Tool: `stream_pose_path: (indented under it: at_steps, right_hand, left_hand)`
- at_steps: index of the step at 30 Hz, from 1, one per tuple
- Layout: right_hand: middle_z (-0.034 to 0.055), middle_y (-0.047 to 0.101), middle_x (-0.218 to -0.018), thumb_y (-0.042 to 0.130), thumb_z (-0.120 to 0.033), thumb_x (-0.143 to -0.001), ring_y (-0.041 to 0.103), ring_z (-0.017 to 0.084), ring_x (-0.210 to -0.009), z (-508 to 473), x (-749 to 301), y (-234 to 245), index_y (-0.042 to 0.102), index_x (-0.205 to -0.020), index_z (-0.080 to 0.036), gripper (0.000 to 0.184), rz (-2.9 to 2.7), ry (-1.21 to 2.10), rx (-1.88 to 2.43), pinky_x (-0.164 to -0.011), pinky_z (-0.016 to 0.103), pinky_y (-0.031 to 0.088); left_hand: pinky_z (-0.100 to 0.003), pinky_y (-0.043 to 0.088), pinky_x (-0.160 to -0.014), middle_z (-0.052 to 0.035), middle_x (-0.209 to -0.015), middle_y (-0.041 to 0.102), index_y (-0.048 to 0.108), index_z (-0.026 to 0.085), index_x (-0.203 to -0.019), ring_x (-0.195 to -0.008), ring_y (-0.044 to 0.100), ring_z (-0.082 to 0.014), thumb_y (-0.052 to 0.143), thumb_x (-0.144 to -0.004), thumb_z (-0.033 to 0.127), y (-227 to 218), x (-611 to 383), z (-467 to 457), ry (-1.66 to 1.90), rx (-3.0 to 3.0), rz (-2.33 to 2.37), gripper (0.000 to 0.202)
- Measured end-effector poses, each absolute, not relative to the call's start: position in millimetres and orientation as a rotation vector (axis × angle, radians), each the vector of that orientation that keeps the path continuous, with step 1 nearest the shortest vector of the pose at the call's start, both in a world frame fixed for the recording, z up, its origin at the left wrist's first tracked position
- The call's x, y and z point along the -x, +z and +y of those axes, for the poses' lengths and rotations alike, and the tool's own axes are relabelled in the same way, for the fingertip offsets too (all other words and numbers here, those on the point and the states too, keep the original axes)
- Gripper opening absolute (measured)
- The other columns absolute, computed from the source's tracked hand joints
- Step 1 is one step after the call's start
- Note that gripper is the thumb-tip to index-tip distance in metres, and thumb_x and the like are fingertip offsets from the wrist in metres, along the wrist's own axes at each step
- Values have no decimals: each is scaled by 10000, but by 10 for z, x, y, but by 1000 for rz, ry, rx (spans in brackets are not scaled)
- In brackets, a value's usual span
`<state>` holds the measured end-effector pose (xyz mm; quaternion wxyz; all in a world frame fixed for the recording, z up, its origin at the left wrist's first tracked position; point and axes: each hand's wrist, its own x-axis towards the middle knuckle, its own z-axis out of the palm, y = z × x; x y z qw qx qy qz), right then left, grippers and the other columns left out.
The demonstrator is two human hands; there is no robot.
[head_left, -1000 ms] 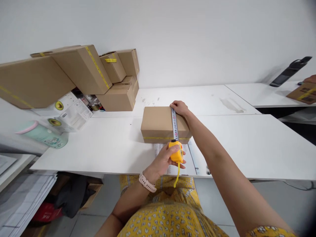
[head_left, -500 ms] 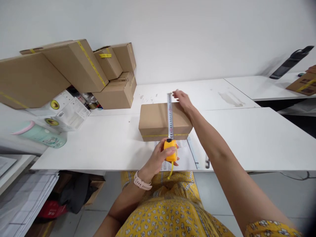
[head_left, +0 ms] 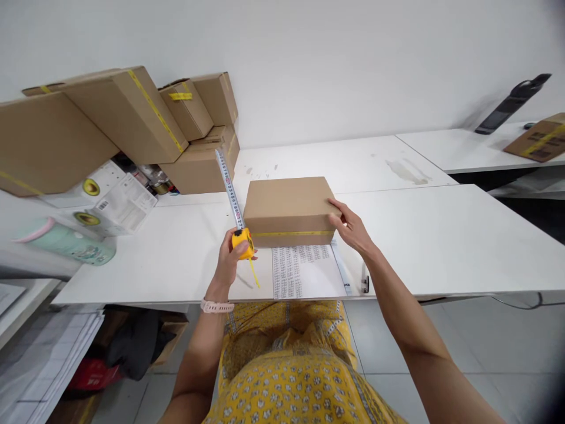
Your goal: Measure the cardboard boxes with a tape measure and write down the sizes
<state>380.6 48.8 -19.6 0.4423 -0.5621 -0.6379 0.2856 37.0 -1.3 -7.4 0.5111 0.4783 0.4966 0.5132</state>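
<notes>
My left hand (head_left: 228,259) is closed round a yellow tape measure (head_left: 242,244), just left of a brown cardboard box (head_left: 289,203). The metal blade is pulled out and points up and away, with its far end in the air. A yellow wrist cord hangs from the case. My right hand (head_left: 351,227) grips the box's right front corner, thumb on the front side and fingers on the top. The box lies flat on the white table (head_left: 419,247), with a strip of yellow tape along its front. Printed sheets (head_left: 304,271) lie in front of it, partly under it.
Stacked cardboard boxes (head_left: 132,118) stand at the back left, above a white avocado carton (head_left: 119,203). A mint bottle (head_left: 75,244) is at the left. A pen (head_left: 365,280) lies near the front edge. A black bottle (head_left: 507,109) and another box (head_left: 538,138) are far right.
My left hand has carried the tape measure left, off the top of the box to its left side. My right hand has come back from the blade's end to the box's right corner.
</notes>
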Motion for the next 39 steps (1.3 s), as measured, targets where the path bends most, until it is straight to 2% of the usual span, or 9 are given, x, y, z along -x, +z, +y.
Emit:
stream_pose_path:
  at_steps: [4,7,10,12,16,20,25,32,39]
  right_hand:
    - [38,671,-958,598,-656,-879,577,221,-833,755,-3734,156,686,-1221,-291,508,-1554,563,1463,-801,366,485]
    - [66,632,-1000,605,-627,-888,582,237,-918,1071,-3671,303,687,-934,-256,383,-1498,388,1472,-864,388,484]
    - [97,611,-1086,585,-610,-907,558,264,-1062,1388,-3592,356,584,-761,-243,395,-1520,237,1389,-925,401,465]
    - [89,629,-1027,547,-577,-937,557,254,-1029,1556,-3547,387,522,-737,-246,387,-1559,223,1369,-897,388,453]
    - [28,576,-749,474,-503,-987,528,208,-780,1741,-3492,477,467,-751,-252,345,-1592,309,1474,-761,351,404]
    - [41,603,-784,464,-439,-992,536,219,-777,1773,-3457,518,486,-785,-249,282,-1598,278,1487,-757,362,377]
    - [36,584,-762,439,-443,-996,522,209,-749,1751,-3423,505,444,-770,-253,295,-1587,252,1493,-728,352,352]
    - [23,622,-738,538,-647,-905,518,187,-703,1724,-3348,613,424,-693,-241,472,-1647,99,1631,-747,356,388]
    - [67,675,-761,401,-713,-949,594,230,-754,1794,-3322,686,519,-700,-219,565,-1786,-68,1718,-911,444,397]
  left_hand:
    - [-355,628,-620,-33,-1097,597,506,260,-1187,-714,689,-170,759,-722,550,232,-326,162,1253,-1280,1180,604]
    - [-338,627,-608,-51,-1147,609,515,253,-1178,-714,677,-160,763,-717,557,420,-364,237,1278,-1318,1184,606]
    - [-328,635,-618,-68,-1219,611,509,265,-1228,-747,674,-162,783,-712,547,458,-514,177,1320,-1329,1147,648]
    - [-319,638,-626,-67,-1240,610,516,276,-1243,-771,673,-161,801,-708,527,389,-674,75,1288,-1321,1059,657]
    - [-299,633,-612,-59,-1212,622,534,277,-1222,-770,671,-155,835,-714,494,118,-1017,-122,1063,-1221,868,629]
    - [-300,627,-592,-57,-1155,631,531,264,-1202,-752,691,-164,851,-713,509,-116,-1207,-194,922,-1119,832,634]
    - [-286,620,-570,-51,-1143,621,513,258,-1191,-718,694,-148,865,-692,521,-286,-1239,-242,895,-1050,834,665]
    - [-293,625,-594,-77,-1238,608,499,232,-1233,-732,683,-134,874,-695,494,-452,-1260,-352,891,-1009,837,705]
    - [-299,620,-598,-62,-1170,629,499,229,-1227,-729,693,-145,875,-691,489,-520,-1287,-400,871,-969,836,704]
